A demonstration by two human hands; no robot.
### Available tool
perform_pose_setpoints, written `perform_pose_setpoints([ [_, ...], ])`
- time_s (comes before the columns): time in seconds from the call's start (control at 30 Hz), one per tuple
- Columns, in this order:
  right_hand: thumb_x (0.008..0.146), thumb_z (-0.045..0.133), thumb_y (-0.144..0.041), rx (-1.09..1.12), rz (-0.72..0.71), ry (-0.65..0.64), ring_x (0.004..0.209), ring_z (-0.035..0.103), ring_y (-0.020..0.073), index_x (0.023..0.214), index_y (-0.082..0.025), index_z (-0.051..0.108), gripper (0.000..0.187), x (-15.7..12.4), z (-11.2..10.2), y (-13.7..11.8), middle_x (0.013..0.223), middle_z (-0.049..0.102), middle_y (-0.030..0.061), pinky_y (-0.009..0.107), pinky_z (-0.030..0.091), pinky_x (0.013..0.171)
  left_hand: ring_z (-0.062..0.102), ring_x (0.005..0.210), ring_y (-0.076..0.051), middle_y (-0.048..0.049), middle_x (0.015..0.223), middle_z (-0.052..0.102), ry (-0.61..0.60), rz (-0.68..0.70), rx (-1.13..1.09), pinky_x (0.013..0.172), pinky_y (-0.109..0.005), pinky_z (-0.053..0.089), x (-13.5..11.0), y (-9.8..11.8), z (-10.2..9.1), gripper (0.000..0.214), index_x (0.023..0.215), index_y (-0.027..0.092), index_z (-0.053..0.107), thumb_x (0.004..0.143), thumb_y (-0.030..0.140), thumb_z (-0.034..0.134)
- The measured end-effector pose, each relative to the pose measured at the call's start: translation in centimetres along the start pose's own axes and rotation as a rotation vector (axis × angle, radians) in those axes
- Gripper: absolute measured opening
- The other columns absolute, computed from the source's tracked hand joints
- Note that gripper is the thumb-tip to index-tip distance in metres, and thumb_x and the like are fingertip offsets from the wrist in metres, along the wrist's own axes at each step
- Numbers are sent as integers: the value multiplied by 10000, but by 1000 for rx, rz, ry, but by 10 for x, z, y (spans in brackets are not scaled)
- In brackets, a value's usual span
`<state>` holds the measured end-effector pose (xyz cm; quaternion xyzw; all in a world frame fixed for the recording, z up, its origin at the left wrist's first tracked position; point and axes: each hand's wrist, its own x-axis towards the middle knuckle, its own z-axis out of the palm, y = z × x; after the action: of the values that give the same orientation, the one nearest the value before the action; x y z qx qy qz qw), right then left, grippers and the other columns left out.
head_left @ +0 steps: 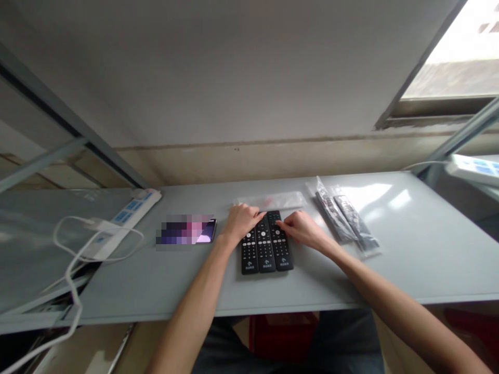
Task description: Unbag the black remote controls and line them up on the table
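Nothing here can be read for certain. The three black remote controls [266, 244] each carry a small white logo with lettering at the foot, too tiny to make out, and their key markings blur the same way. The blue labels on the white power strip [125, 221] and on a second strip [473, 169] at the right edge — equally illegible.
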<state>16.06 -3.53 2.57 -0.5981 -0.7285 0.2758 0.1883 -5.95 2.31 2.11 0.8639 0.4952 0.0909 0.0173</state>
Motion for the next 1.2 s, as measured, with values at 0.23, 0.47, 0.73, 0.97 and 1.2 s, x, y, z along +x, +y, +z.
perform_pose_setpoints([
  [0.23, 1053, 411, -501, -136, 110, 405, 562, 542, 185, 660, -210, 633, 537, -10, -41, 17, 584, 615, 50, 317, 332, 615, 650, 643, -228, -107, 704, 747, 120, 24, 13, 613, -325, 266, -1, -4, 4, 475, 749, 200, 790, 1072, 432, 531],
  [0.47, 1015, 469, -453, -626, 109, 559, 1009, 592, 336, 1328, -195, 675, 455, -70, -64, 82, 1140, 677, 174, 415, 479, 802, 619, 599, -196, -100, 690, 746, 188, 54, -56, 612, -322, 251, -1, -3, 6, 496, 696, 196, 756, 1077, 363, 486],
  [0.73, 1052, 414, -504, -740, 147, 606, 1113, 530, 373, 1149, -154, 757, 500, -100, -33, 101, 1248, 656, 199, 460, 461, 872, 617, 595, -198, -93, 672, 733, 163, 87, -113, 621, -312, 288, -2, 2, 10, 494, 690, 193, 753, 1069, 348, 476],
  [0.97, 1030, 420, -570, -705, 193, 494, 1072, 629, 407, 1636, -35, 306, 817, -90, -22, 69, 1135, 716, 260, 500, 488, 879, 635, 617, -206, -89, 687, 738, 159, 93, -118, 631, -308, 325, -3, 2, 9, 484, 710, 198, 763, 1065, 344, 467],
  [1.2, 960, 509, -452, -482, 360, 460, 678, 688, 340, 1610, -92, 289, 775, -72, -46, 51, 903, 748, 193, 429, 469, 643, 651, 629, -206, -100, 699, 746, 156, 97, -131, 637, -303, 344, -3, 3, 8, 470, 719, 194, 769, 1059, 333, 475],
])
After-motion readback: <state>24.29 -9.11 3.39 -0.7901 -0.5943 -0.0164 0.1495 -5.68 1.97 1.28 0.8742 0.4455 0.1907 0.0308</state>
